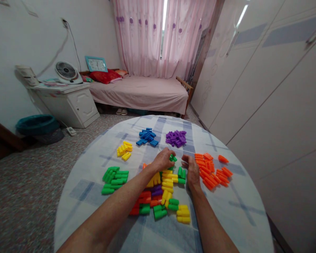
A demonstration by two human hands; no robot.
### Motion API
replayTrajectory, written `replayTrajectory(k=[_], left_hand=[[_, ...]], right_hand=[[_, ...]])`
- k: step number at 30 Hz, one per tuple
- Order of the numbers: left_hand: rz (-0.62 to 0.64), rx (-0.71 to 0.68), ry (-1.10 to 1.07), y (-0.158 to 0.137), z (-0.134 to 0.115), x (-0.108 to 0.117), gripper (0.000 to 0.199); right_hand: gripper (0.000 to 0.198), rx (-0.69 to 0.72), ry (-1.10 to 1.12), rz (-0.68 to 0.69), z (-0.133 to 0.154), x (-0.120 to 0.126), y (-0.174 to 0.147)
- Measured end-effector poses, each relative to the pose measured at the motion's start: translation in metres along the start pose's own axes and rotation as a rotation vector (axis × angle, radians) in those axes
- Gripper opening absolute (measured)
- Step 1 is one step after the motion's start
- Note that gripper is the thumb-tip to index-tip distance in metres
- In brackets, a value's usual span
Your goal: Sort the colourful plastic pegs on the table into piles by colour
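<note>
Over the far end of the mixed heap, my left hand [163, 160] curls its fingers around small green bullet-shaped plastic blocks [173, 158]. To its right, my right hand [192, 171] holds nothing, its bent fingers apart and its side near the orange blocks [209, 172]. Between my forearms lie yellow blocks [168, 184], purple blocks [156, 190] and more green blocks [160, 212], some joined in pairs or rows. A green pair [181, 172] rests just left of my right hand. My left forearm hides part of the heap.
On the round table's checked cloth [81, 211] sit sorted piles: blue blocks [147, 137], purple blocks [176, 138], yellow blocks [124, 150] and green blocks [115, 180]. Beyond are a bed [142, 89], a white cabinet [81, 105] with a fan, and a wardrobe [252, 88].
</note>
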State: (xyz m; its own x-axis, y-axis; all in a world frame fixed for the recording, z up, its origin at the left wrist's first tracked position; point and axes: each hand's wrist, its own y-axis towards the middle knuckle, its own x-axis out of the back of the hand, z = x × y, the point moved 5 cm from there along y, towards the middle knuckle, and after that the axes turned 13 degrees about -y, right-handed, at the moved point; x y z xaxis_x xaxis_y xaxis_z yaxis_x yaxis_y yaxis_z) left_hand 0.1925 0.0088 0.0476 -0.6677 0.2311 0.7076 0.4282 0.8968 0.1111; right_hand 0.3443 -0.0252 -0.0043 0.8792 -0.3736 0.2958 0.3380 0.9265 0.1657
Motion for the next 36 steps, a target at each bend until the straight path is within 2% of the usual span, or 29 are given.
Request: replayTrajectory(k=[5,9,12,15,18,22,25,31,36], left_hand=[[-0.241,0.026,-0.403,-0.019,0.020,0.054,0.034],[-0.377,0.103,-0.584,-0.037,0.041,0.089,0.037],[-0.432,0.106,-0.543,-0.058,0.054,0.113,0.038],[-0.501,0.128,-0.361,-0.090,0.071,0.140,0.037],[-0.537,0.237,-0.201,-0.124,0.097,0.163,0.041],[-0.488,0.439,-0.139,-0.155,0.136,0.166,0.041],[-0.448,0.456,-0.093,-0.159,0.149,0.154,0.037],[-0.417,0.422,-0.004,-0.144,0.147,0.141,0.042],[-0.355,0.394,0.324,-0.122,0.131,0.147,0.075]], right_hand=[[0.047,0.007,-0.004,-0.014,0.000,-0.002,0.000],[0.050,0.005,-0.033,0.012,0.003,-0.004,0.000],[0.051,-0.020,-0.048,0.024,0.002,-0.003,-0.001],[0.052,-0.029,-0.062,0.017,0.002,-0.002,-0.001],[0.054,-0.006,-0.086,0.020,0.004,-0.003,-0.001],[0.055,0.012,-0.103,0.021,0.004,-0.005,0.001],[0.056,0.024,-0.114,0.035,0.003,-0.006,0.002],[0.053,0.043,-0.138,0.052,0.004,-0.006,0.001],[0.050,0.077,-0.139,0.042,0.011,-0.007,-0.001]])
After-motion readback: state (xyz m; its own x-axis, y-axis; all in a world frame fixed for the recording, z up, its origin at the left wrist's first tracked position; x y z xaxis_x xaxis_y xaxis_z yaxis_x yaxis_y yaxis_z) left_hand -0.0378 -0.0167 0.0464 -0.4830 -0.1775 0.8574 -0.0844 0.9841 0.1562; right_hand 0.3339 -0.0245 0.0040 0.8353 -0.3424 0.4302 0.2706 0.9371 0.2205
